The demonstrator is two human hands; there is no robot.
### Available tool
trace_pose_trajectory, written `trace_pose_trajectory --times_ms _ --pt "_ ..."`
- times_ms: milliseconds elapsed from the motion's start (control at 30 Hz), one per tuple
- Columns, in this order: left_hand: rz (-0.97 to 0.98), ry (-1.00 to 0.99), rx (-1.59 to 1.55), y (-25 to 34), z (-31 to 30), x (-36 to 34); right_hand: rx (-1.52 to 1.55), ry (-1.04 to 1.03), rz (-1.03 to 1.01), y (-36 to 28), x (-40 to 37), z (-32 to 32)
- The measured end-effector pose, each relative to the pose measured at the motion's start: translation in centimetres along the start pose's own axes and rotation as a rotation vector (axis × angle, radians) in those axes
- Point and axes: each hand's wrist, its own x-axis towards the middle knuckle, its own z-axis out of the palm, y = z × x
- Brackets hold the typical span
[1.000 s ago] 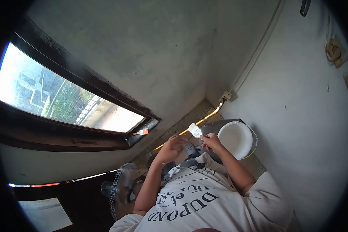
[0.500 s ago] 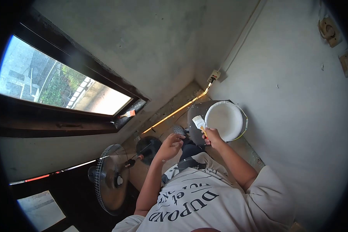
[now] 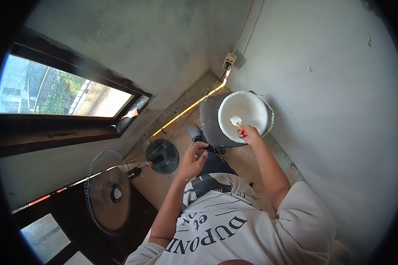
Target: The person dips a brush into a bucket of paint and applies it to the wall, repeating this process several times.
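My right hand [image 3: 249,134] grips the handle of a paintbrush [image 3: 236,120], whose white-coated bristles are over the inside of a white bucket [image 3: 270,115]. White paint coats the bucket's inner wall, and a thin handle hangs at its right side. The bucket stands on a dark grey seat or stool [image 3: 209,120]. My left hand [image 3: 193,160] is raised in front of my body, fingers apart and slightly curled, with nothing in it.
A second brush [image 3: 129,115] lies on the window sill at the left. A standing fan [image 3: 108,193] with a round black base [image 3: 162,157] is at the lower left. A power socket [image 3: 229,61] with a cord hangs near the wall corner.
My right hand has brought the brush from beside the bucket to over its inside. The view has shifted, so the bucket and window appear further left. My left hand remains raised and empty.
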Motion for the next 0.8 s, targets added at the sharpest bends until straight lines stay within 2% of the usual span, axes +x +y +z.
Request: trace_pose_trajectory --times_ms 100,133,300,367,567,767,800 --pt "0.050 0.038 -0.025 -0.2 1.2 0.0 -0.041 0.049 0.043 0.0 3.8 -1.5" --pt "0.046 0.034 -0.024 -0.3 1.5 -0.1 -0.053 0.009 0.100 0.0 5.5 -2.3" --pt "0.002 -0.028 0.014 -1.1 2.6 -0.6 -0.031 0.065 0.074 0.2 11.1 -2.7" --pt "-0.021 -0.032 0.037 -1.4 2.9 -1.0 -0.137 0.185 0.020 0.5 12.3 -2.5" --pt "-0.034 -0.034 0.055 -1.9 3.2 -1.5 -0.011 0.231 0.056 1.2 14.0 -1.7" --pt "-0.045 -0.012 0.052 -2.4 3.0 -1.7 -0.054 0.291 0.063 1.5 14.8 -1.7" --pt "-0.044 -0.010 0.047 -2.5 2.9 -1.7 -0.054 0.290 0.068 2.4 16.8 -2.5"
